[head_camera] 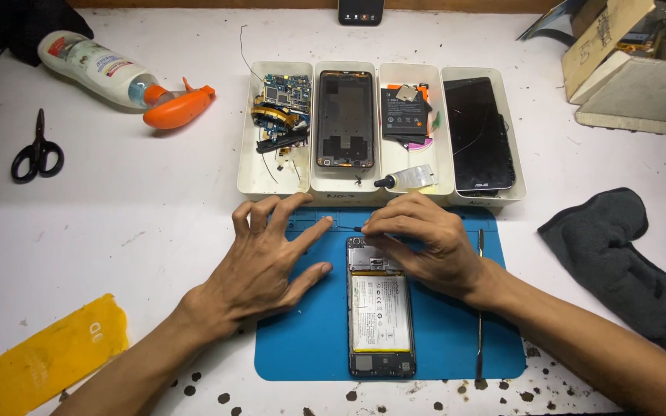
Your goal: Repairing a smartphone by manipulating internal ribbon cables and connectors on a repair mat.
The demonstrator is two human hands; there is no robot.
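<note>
An opened phone (380, 316) lies back-up on a blue work mat (310, 339), its battery and boards exposed. My right hand (425, 243) rests over the phone's top end, fingers pinched on a thin dark tool (348, 228) whose tip points left. My left hand (267, 258) lies spread on the mat's upper left corner, fingers apart, index finger reaching toward the tool tip. It holds nothing.
Four white trays (252, 166) behind the mat hold circuit parts, a phone frame, a battery with a small glue bottle, and a dark screen. A metal spudger (479, 308) lies at the mat's right. Scissors (37, 150), spray bottle (117, 77), grey cloth (626, 262), yellow cover (48, 354) lie around.
</note>
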